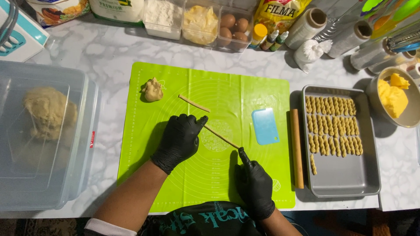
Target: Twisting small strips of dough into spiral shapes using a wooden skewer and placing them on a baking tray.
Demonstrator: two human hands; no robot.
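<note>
Both my hands wear black gloves over a lime green silicone mat (192,175). A thin rope of dough (221,137) lies diagonally across the mat's middle. My left hand (178,140) touches the rope's upper left end with a fingertip. The lower right end is under a fingertip of my right hand (254,185). A second, shorter dough rope (194,103) lies above, and a small lump of dough (152,90) sits near the mat's top left. A light blue plastic scraper (265,126) rests on the mat's right side.
A grey baking tray (345,179) with rows of several twisted dough pieces stands right of the mat, a wooden rolling pin (297,148) alongside it. A clear lidded tub (43,131) with dough is at left. Bowl of yellow butter (393,98), eggs, flour and wrap rolls line the back.
</note>
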